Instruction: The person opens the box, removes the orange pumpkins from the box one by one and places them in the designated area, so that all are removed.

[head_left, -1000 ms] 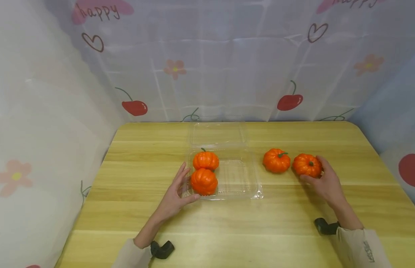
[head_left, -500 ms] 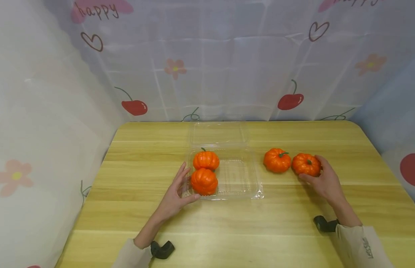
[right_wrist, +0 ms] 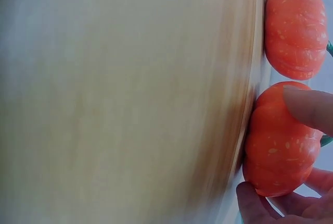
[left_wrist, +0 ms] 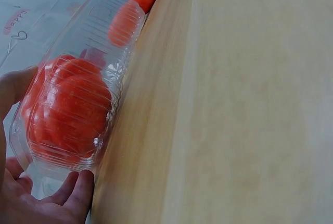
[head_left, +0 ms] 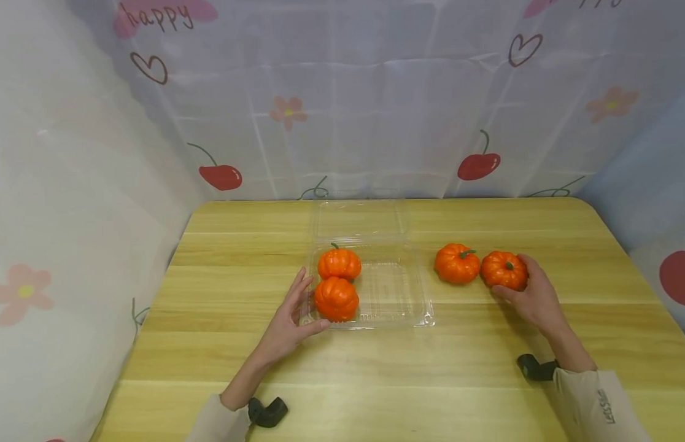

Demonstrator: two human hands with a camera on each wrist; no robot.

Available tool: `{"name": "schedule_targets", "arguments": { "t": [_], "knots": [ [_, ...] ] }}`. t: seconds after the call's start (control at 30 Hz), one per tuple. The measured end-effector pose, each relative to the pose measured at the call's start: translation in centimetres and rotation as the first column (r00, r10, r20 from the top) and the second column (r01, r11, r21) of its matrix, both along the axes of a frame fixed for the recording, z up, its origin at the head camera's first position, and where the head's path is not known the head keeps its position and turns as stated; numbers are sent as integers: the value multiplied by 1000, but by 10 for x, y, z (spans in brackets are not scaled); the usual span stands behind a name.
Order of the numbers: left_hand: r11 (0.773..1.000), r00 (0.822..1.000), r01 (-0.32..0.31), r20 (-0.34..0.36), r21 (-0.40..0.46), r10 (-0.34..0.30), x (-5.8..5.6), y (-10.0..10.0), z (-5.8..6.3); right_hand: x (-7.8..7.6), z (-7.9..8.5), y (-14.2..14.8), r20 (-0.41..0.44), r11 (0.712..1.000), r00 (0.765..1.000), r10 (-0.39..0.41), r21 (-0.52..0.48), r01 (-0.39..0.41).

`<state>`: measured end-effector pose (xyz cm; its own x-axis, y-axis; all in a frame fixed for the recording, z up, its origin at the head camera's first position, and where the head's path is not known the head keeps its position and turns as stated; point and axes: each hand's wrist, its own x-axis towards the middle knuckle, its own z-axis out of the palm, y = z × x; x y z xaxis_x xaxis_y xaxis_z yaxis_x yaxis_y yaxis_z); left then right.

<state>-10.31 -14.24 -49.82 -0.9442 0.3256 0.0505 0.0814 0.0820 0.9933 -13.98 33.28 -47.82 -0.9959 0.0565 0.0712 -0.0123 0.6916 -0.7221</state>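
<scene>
My right hand (head_left: pixel 538 301) grips a small orange toy pumpkin (head_left: pixel 504 270) with a green stem, thumb on its near side and fingers round its right side. In the right wrist view this pumpkin (right_wrist: pixel 283 146) rests at the table surface. Another pumpkin (head_left: pixel 456 264) sits just to its left. My left hand (head_left: pixel 287 325) is spread at the front left corner of a clear plastic clamshell box (head_left: pixel 398 294), its thumb at the front rim and its fingers along the left side. Two pumpkins lie in the box's left half, a rear one (head_left: pixel 339 264) and a front one (head_left: pixel 336 299).
The box's clear lid (head_left: pixel 360 220) lies folded back toward the printed curtain (head_left: pixel 375 110) behind the table. Bare wood tabletop (head_left: pixel 409 380) stretches in front of the box. Dark curved pieces (head_left: pixel 267 412) stick out at both wrists.
The right hand has shifted very slightly left with its pumpkin, bringing it closer to the neighbouring one. The left hand and the box stay where they were.
</scene>
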Motion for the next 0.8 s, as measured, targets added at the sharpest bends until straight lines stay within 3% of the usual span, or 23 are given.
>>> {"name": "schedule_targets", "arguments": {
  "t": [0.8],
  "knots": [
    [1000, 1000, -3, 6, 5, 3, 0, 0, 1, 0, 5, -1, 12, 999, 999, 39, -1, -39]
  ]
}}
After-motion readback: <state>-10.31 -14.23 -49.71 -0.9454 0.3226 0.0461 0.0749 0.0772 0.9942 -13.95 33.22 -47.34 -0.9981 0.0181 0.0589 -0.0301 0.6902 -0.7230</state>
